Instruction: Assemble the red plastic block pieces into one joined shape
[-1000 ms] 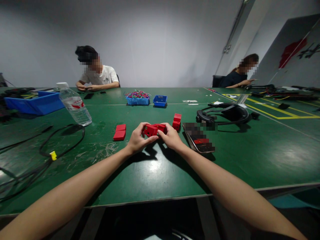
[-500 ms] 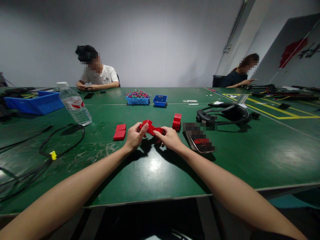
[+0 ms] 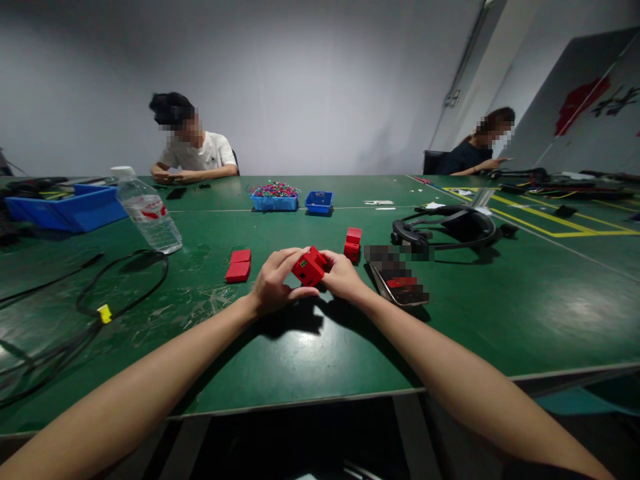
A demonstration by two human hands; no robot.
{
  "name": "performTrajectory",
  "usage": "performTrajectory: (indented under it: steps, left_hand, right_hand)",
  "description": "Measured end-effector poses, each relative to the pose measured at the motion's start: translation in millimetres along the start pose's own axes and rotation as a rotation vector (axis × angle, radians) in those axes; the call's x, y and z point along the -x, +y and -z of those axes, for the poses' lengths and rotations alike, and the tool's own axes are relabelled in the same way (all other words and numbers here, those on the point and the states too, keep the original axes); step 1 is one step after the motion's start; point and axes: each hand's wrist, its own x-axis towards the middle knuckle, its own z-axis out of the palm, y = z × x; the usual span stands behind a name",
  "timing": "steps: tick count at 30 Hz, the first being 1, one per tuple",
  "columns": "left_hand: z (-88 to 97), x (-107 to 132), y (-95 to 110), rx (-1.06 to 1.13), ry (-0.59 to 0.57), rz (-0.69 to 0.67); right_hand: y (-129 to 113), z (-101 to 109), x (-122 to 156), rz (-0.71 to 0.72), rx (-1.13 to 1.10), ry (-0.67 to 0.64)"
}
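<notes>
Both of my hands grip a red block-like piece [image 3: 309, 267] just above the green table [image 3: 300, 373]; it shows small dark openings and a notched edge. My left hand [image 3: 274, 279] has its fingers along the top of the piece and its thumb below. From the right side my right hand [image 3: 343, 275] closes on it, its fingertips partly hidden behind the piece. A flat red piece with a seam [image 3: 238, 265] lies left of my left hand. Beyond my right hand stands another red block [image 3: 353, 244] with small holes.
A phone [image 3: 397, 277] and a black headset [image 3: 447, 230] lie to the right. Small blue bins [image 3: 319, 202] stand farther back, one full of coloured bits [image 3: 275, 193]. At left are a tilted water bottle [image 3: 150, 213], black cables [image 3: 95, 327] and a larger blue bin [image 3: 75, 210]. Two people sit across.
The held red piece has been turned and now shows a squarer face with openings. My left hand has shifted its hold, its thumb now lower and stretched beneath the piece.
</notes>
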Motion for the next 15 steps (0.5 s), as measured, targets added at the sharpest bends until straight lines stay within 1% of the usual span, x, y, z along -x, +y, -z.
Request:
performTrajectory:
  steps: [2,3,4,6,9,11,13,15]
  left_hand:
    - [0.5,-0.7,1.4,-0.047,-0.030,-0.118]
    - [0.6,-1.0,1.9,-0.057,-0.037,-0.155]
    - [0.5,-1.2,2.3,-0.060,-0.041,-0.176]
    - [0.1,-1.2,2.5,-0.059,-0.038,-0.174]
    - [-0.7,0.2,1.7,-0.062,-0.047,-0.109]
    - [-1.2,1.1,1.2,-0.064,-0.062,-0.043]
    - [-1.7,1.4,1.2,-0.050,-0.094,0.040]
    - [-2.2,0.9,1.8,-0.009,-0.130,0.152]
  right_hand:
    - [-0.6,2.5,0.0,0.001,0.029,-0.009]
    - [-0.8,3.4,0.0,-0.003,0.045,-0.009]
    - [-0.8,4.1,0.1,-0.007,0.056,-0.011]
    - [-0.2,4.3,0.3,-0.009,0.069,-0.019]
    - [2.2,2.3,-0.1,-0.013,0.064,-0.009]
    - [3.8,0.4,-1.0,-0.022,0.035,0.024]
    - [4.3,-0.7,-2.1,-0.027,0.008,0.081]
    - [3.6,-0.5,-3.1,-0.026,0.000,0.156]
